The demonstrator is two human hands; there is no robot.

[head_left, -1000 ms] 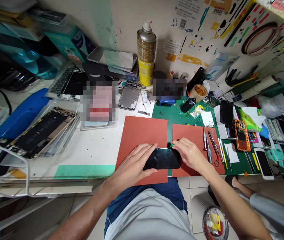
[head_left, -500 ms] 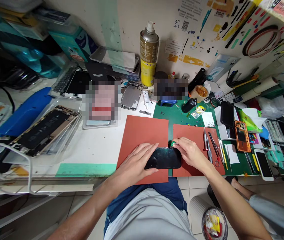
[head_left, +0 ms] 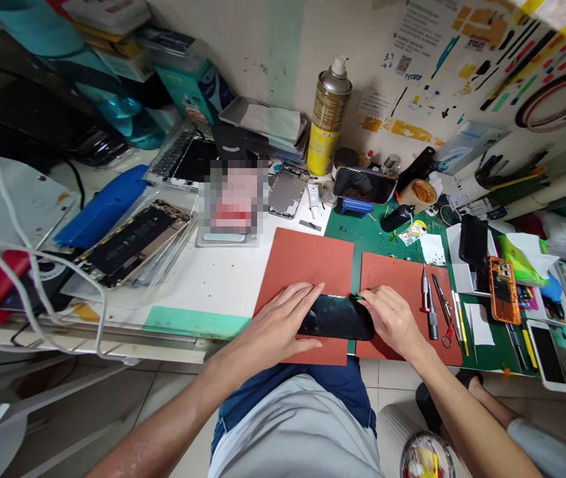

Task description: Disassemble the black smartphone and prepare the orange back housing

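Note:
A dark phone (head_left: 337, 317) lies screen side up across the gap between two reddish-brown mats, the left mat (head_left: 307, 255) and the right mat (head_left: 387, 269). My left hand (head_left: 285, 318) grips its left end, thumb along the near edge and fingers along the far edge. At the phone's far right corner, my right hand (head_left: 387, 315) pinches a small green pick (head_left: 357, 297) against the edge. Most of the pick is hidden by the fingers.
Screwdrivers (head_left: 428, 302), tweezers (head_left: 443, 305) and an orange phone shell (head_left: 503, 289) lie to the right. Behind stand a spray can (head_left: 329, 116) and a phone on a blue stand (head_left: 365, 184). An opened phone (head_left: 136, 242) and white cables (head_left: 28, 265) are at the left.
The camera view has shifted, so the bench appears further right. The green pick now shows less and sits flatter against the phone's far edge; the left hand keeps its grip.

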